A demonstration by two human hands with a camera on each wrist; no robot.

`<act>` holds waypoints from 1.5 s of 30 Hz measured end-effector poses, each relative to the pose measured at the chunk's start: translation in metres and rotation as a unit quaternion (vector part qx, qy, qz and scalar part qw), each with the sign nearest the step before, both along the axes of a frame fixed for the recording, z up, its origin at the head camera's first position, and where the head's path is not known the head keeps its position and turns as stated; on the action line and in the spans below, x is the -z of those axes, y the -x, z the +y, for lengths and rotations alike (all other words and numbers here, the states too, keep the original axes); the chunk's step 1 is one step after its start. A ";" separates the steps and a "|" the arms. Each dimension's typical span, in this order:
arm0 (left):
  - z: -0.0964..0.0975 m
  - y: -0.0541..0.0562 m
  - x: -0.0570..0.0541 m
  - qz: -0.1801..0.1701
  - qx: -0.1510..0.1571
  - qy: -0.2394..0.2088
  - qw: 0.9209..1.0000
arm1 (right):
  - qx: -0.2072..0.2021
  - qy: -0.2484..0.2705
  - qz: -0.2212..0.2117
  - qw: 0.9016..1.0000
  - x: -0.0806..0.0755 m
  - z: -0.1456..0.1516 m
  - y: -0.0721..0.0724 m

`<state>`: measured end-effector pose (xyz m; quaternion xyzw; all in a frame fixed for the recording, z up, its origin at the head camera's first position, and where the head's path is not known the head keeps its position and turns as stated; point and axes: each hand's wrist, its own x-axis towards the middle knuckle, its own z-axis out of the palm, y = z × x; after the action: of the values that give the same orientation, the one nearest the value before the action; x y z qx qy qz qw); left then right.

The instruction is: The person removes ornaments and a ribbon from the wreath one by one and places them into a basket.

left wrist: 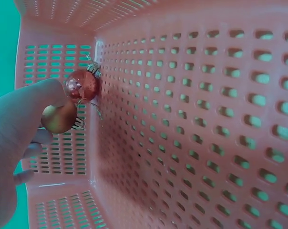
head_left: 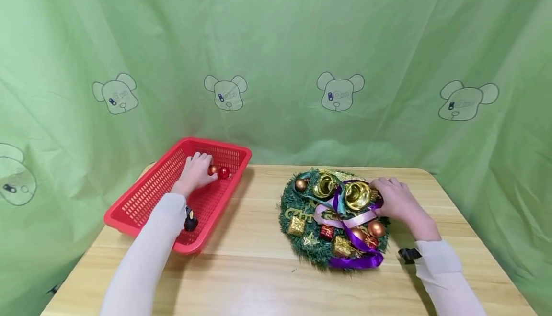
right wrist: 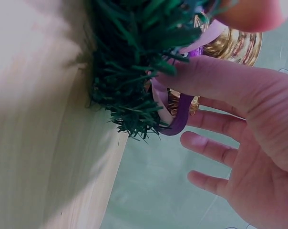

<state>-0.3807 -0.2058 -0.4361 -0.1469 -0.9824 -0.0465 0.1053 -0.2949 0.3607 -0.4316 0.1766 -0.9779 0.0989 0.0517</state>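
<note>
My left hand reaches into the far end of a red plastic basket. Its thumb and fingers lie around a copper Christmas bauble. Right beside it, a shiny red bauble with a metallic cap rests near the basket's corner. My right hand is at the right edge of a green Christmas wreath. In the right wrist view, the thumb presses into the greenery by a looped purple ribbon, the index finger goes behind, and the other fingers spread apart. A gold bell sits close to these fingers.
The wreath also bears a second gold bell, gold gift boxes, a gold star and copper baubles. Basket and wreath stand apart on a wooden table. A green curtain hangs behind.
</note>
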 end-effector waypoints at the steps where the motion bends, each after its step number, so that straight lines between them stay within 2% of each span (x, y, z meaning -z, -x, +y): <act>1: 0.000 0.000 0.001 -0.005 -0.001 0.002 1.000 | 0.000 0.000 0.000 1.000 0.000 0.000 0.000; 6: -0.001 0.000 0.005 -0.022 -0.002 0.012 1.000 | 0.001 -0.001 -0.001 1.000 0.001 0.000 0.000; 22: -0.001 -0.004 0.012 -0.042 0.002 0.017 0.999 | 0.005 0.002 -0.006 1.000 0.002 0.000 -0.002; 28: -0.003 -0.003 0.012 -0.039 0.001 0.017 0.999 | 0.003 0.002 -0.001 1.000 0.001 0.000 -0.002; 34: -0.004 -0.003 0.013 -0.055 0.001 0.013 0.998 | 0.008 0.005 -0.007 1.000 0.001 0.000 -0.002; 45: 0.000 -0.005 0.007 -0.050 0.002 0.004 0.999 | 0.006 0.003 -0.003 1.000 0.000 -0.002 -0.002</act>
<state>-0.3760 -0.2057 -0.4430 -0.1465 -0.9864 -0.0503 0.0554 -0.2932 0.3590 -0.4314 0.1706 -0.9788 0.1023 0.0494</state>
